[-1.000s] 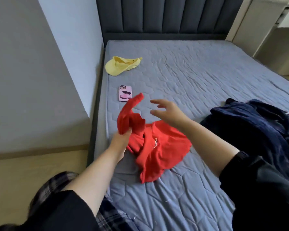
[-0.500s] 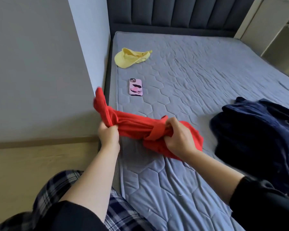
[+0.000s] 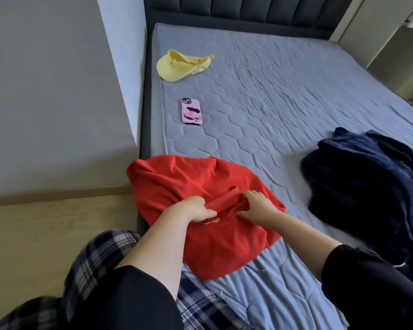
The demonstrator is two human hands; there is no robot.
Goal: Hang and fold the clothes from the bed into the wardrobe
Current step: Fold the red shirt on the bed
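Left hand [image 3: 196, 210], right hand [image 3: 258, 206] on red shirt [image 3: 177, 184] at mattress [image 3: 284, 103] edge

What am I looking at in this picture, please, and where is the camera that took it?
There is no machine here: a person works with two bare hands. A wide-angle camera worn on the head looks forward and down, so both arms enter from the bottom edge. The left hand and the right hand each grip bunched fabric near the middle of a red garment, which lies at the near left edge of the bed. Further up the bed lie a phone in a pink case and a yellow cloth item, perhaps a cap. A heap of dark blue clothes sits on the right.
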